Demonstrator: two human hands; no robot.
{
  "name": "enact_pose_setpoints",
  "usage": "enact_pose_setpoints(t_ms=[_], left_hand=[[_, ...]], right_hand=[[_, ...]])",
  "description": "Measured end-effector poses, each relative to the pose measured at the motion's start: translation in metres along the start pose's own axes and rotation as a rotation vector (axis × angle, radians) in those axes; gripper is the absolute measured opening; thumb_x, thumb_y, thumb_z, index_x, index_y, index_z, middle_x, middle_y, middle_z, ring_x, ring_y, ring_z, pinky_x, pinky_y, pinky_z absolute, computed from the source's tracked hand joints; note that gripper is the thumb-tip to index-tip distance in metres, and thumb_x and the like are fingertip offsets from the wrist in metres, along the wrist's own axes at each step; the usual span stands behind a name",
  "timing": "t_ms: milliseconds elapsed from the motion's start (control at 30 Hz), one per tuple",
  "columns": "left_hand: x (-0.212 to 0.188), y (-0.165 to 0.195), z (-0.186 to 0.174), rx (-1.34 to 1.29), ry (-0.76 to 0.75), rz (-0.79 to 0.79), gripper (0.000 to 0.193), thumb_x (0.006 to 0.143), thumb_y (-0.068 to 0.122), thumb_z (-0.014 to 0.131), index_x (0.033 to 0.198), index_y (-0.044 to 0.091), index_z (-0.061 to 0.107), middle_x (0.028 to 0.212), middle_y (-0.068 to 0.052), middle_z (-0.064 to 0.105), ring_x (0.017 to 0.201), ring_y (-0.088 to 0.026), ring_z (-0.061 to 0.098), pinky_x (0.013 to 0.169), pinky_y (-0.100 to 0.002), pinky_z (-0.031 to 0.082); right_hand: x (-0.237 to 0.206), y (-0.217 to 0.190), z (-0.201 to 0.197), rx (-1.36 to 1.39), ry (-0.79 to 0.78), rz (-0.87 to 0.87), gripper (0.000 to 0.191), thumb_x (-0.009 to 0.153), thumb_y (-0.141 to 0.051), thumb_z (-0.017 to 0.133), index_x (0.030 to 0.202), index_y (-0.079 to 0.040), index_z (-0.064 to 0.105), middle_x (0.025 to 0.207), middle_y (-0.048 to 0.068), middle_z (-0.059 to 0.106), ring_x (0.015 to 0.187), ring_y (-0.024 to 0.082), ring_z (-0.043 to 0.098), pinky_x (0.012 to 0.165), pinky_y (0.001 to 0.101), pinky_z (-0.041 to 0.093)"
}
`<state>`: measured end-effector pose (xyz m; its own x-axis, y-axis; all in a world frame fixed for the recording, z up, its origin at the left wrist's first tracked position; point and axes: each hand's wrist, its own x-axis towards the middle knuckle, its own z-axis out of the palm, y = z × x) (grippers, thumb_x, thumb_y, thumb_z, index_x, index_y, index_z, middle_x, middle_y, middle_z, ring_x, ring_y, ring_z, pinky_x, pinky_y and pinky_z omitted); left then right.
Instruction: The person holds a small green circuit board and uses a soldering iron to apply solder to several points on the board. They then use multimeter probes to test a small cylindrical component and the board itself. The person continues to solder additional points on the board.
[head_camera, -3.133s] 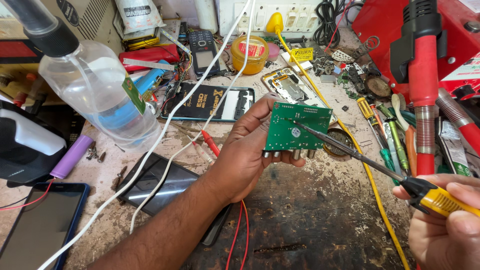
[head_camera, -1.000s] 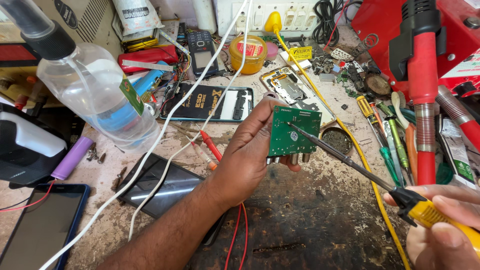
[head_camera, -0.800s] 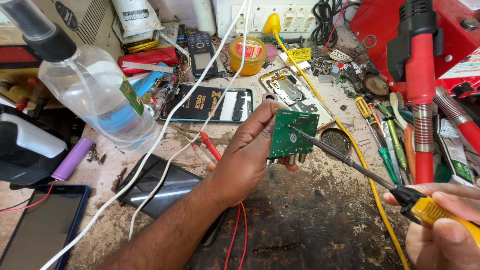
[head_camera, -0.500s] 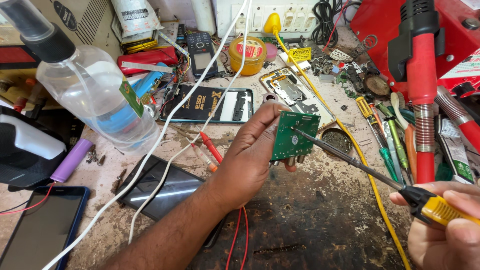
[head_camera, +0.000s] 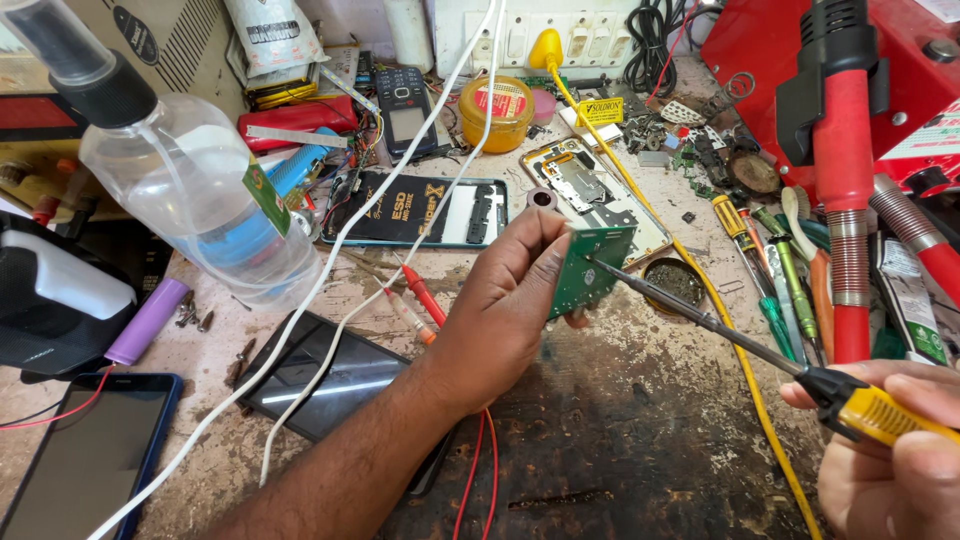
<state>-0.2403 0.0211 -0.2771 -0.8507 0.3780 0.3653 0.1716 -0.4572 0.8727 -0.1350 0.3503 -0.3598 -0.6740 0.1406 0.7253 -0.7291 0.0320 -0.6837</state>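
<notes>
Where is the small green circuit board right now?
In the head view, the small green circuit board sits mid-frame, pinched edge-on in the left hand, with the tip of the yellow-handled soldering iron from the right hand on its face.

Green circuit board (head_camera: 590, 268), yellow-handled soldering iron (head_camera: 880, 413)

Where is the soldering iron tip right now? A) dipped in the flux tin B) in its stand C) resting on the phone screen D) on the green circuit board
D: the soldering iron tip meets the green circuit board held by the left hand.
</notes>
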Motion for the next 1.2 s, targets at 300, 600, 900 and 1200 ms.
enact_pose_setpoints(t_ms=[300,600,900,1200], left_hand=[[-0.009,0.022,0.01,0.461,0.077,0.294,0.019,0.111,0.014,0.048,0.123,0.001,0.057,0.123,-0.006,0.061,0.106,-0.006,0.054,0.096,-0.023,0.045],[-0.009,0.015,0.012,0.104,0.057,0.238,0.018,0.112,0.004,0.049,0.128,0.0,0.056,0.154,-0.017,0.056,0.112,-0.007,0.055,0.098,-0.025,0.047],[-0.01,0.003,0.007,0.073,0.038,0.325,0.018,0.117,0.002,0.044,0.134,0.002,0.051,0.154,-0.018,0.051,0.131,-0.011,0.054,0.12,-0.03,0.043],[-0.01,0.006,0.005,-0.038,-0.025,0.27,0.015,0.116,0.003,0.049,0.13,0.003,0.054,0.152,-0.016,0.053,0.14,-0.012,0.052,0.122,-0.031,0.039]], right_hand=[[0.004,0.009,-0.008,0.137,0.083,0.12,0.028,0.118,-0.03,0.051,0.131,-0.005,0.056,0.109,0.025,0.067,0.095,0.034,0.073,0.094,0.0532,0.063],[0.0,0.015,-0.018,0.301,0.145,0.236,0.026,0.121,-0.024,0.053,0.134,-0.002,0.052,0.12,0.028,0.061,0.113,0.039,0.069,0.107,0.0566,0.057],[-0.012,-0.022,0.021,0.248,0.265,0.302,0.023,0.118,-0.022,0.053,0.133,-0.006,0.048,0.13,0.032,0.059,0.119,0.04,0.066,0.102,0.0537,0.057],[-0.035,-0.045,0.076,0.152,0.503,0.278,0.02,0.123,-0.023,0.051,0.132,-0.005,0.046,0.129,0.032,0.061,0.115,0.037,0.066,0.101,0.0502,0.058]])
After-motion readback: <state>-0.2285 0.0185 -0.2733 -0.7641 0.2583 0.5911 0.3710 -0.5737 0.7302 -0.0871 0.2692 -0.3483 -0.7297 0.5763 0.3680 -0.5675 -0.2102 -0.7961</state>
